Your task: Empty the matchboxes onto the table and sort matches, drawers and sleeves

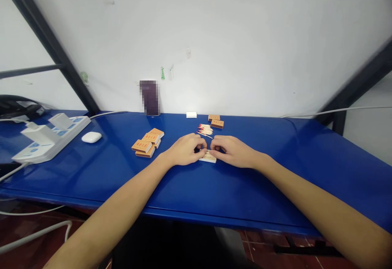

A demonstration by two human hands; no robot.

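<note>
One white matchbox tray (pixel 208 160) with pale matchsticks (pixel 208 155) in it lies on the blue table (pixel 183 191). The left hand (pixel 188 149) and right hand (pixel 234 150) curl in at its two ends, fingers bent narrow; whether either grips anything, I cannot tell. Just behind lie loose red-tipped matches (pixel 206 130); farther back, two orange matchboxes (pixel 217 124); leftward, stacked matchboxes (pixel 150 139).

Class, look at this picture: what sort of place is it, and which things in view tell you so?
Probably an indoor desk space, perhaps in a dormitory, though the view can't confirm that: a blue desk stands against a white wall, with a power strip at its left end.
</note>
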